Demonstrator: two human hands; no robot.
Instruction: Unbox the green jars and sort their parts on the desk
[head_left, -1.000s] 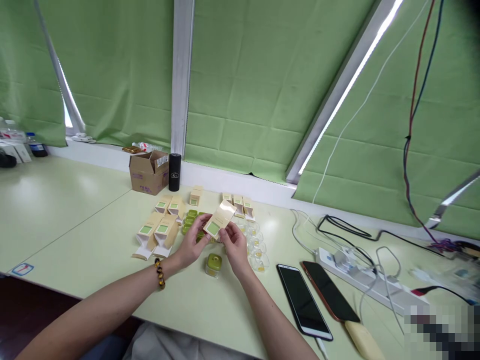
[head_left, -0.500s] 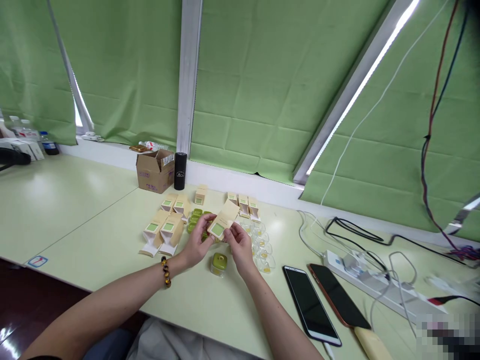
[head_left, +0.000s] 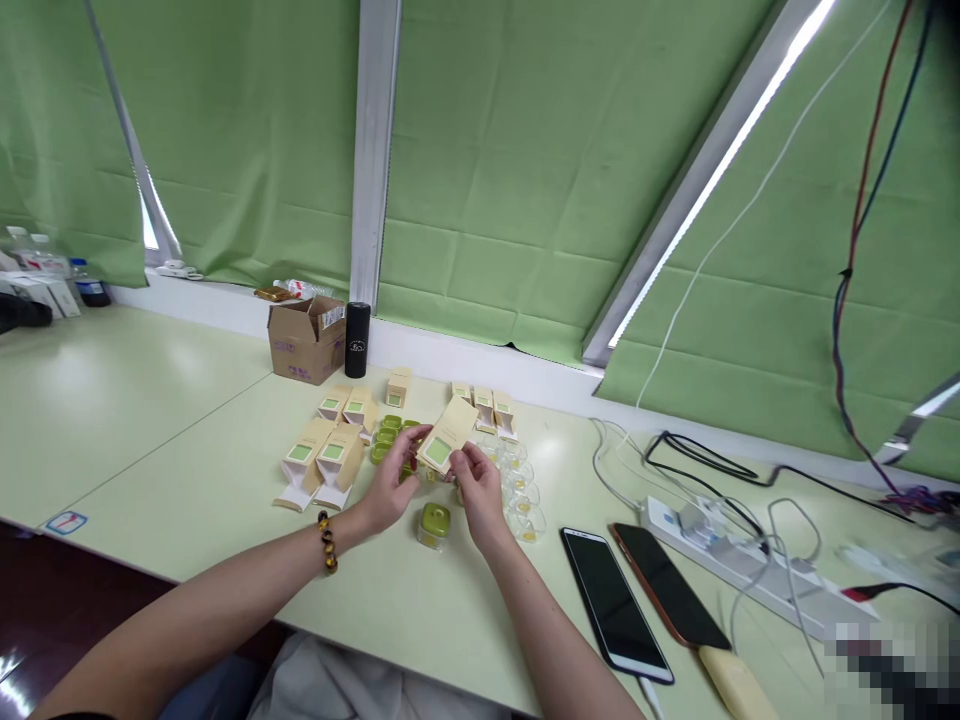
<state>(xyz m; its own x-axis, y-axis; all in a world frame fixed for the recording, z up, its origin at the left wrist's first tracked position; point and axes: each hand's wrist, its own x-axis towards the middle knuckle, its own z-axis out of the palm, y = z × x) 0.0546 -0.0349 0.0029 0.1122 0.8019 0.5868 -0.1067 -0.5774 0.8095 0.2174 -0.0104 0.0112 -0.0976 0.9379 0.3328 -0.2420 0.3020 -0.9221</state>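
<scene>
A small beige carton (head_left: 452, 425) with a green window, seemingly flattened, is held tilted above the table. My right hand (head_left: 480, 492) pinches its lower right corner, thumb on the front. At its left edge are the curled fingers of my left hand (head_left: 391, 487), closed on it; the thumb lies below the lower left corner, and the fingertips are partly hidden. A clear container with a green lid (head_left: 435, 520) stands on the table just below the hands. Several green lids (head_left: 384, 437) lie behind my left hand. Several clear containers (head_left: 521, 487) stand right of my right hand.
Opened cartons (head_left: 339, 452) stand at the left, with others (head_left: 484, 405) at the back. A cardboard box (head_left: 304, 345) and a black cylinder (head_left: 357, 340) are farther back. Two phones (head_left: 616, 605) and a power strip (head_left: 735, 560) with cables are at the right.
The carton has tipped up slightly, showing more of its front face. My left thumb has shifted a little away from its lower edge. The view has moved slightly.
</scene>
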